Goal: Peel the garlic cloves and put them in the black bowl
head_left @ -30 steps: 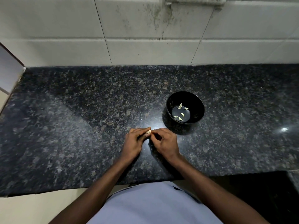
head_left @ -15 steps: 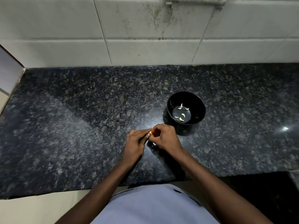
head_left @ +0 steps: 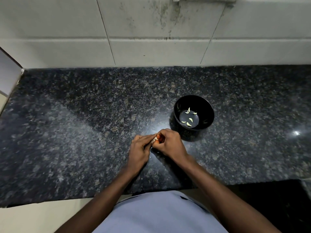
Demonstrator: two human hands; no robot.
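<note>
Garlic clove (head_left: 155, 139), small and pale, is being pinched between the left hand (head_left: 140, 149) and right hand (head_left: 169, 144) above the speckled dark desk (head_left: 84, 125); several peeled cloves (head_left: 188, 117) are lying in the round black bowl (head_left: 208, 106) already.

Dark speckled granite countertop (head_left: 84, 132), stained white tiled wall (head_left: 151, 31) behind it, light blue shirt (head_left: 159, 214) at bottom edge

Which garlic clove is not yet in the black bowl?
The garlic clove pinched between the left hand and right hand over the counter; the other cloves lie inside the black bowl.
</note>
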